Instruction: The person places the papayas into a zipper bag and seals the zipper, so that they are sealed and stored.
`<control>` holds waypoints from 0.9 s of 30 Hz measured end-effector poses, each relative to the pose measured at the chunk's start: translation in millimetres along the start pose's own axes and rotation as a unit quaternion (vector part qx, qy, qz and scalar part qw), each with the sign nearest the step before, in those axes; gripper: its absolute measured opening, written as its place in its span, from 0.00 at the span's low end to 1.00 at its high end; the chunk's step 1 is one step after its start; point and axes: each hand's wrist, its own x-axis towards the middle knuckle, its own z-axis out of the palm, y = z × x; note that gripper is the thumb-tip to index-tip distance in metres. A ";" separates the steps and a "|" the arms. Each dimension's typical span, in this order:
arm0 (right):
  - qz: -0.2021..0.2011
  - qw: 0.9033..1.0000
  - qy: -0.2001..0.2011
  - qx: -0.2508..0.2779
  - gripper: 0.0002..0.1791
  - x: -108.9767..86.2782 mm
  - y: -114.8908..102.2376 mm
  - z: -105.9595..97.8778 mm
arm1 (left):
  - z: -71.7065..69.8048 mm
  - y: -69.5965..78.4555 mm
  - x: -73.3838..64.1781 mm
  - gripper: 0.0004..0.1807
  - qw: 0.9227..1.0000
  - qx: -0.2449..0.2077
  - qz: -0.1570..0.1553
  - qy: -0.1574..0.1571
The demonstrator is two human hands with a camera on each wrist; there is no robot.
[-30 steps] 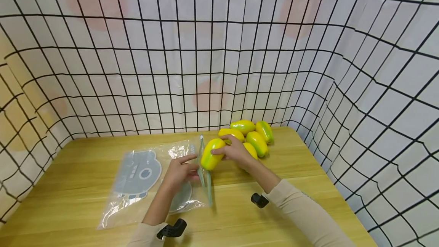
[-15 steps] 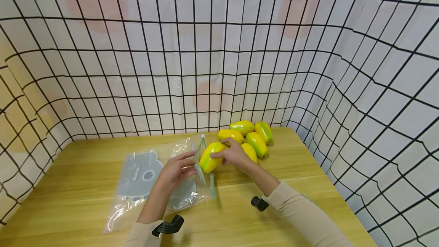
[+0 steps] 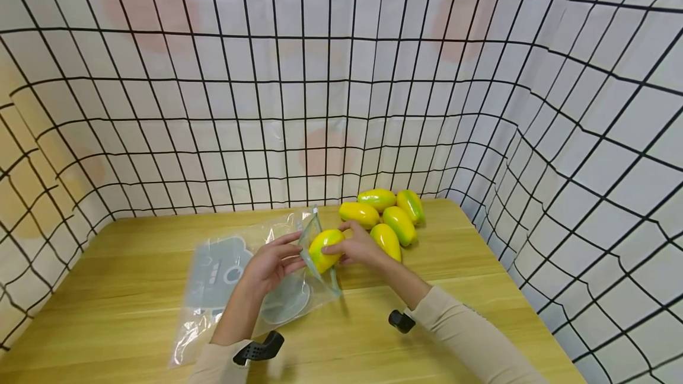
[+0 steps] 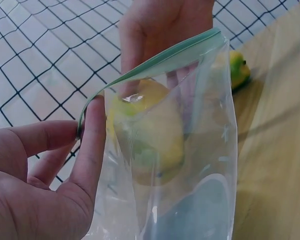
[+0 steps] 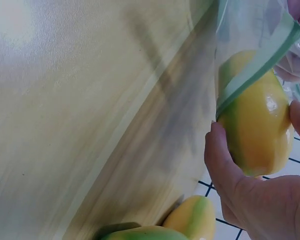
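Note:
A yellow-green mango is in my right hand, thumb on one side and fingers on the other. Its front end is inside the mouth of a clear zip bag, and the green zip strip crosses over the fruit in the right wrist view. My left hand pinches the zip edge between its fingers, holding one side of the mouth apart in the left wrist view. The bag's grey printed part lies toward the left on the table.
Several more mangoes lie in a group behind and right of my right hand, near the back edge of the wooden table. A black wire grid encloses the back and sides.
My right hand has brought the mango left and down, from beside the bag's mouth to partly inside it. My left hand has shifted slightly left as the mouth widened.

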 end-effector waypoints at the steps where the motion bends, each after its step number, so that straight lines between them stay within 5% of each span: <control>1: -0.001 1.000 -0.001 0.002 0.42 0.0 0.2 0.7 | -0.4 0.4 -0.3 0.30 1.000 0.000 -0.001 0.000; 27: -0.027 0.998 0.020 -0.059 0.40 0.7 7.9 7.5 | -14.8 7.7 -9.4 0.30 0.999 0.032 0.005 -0.003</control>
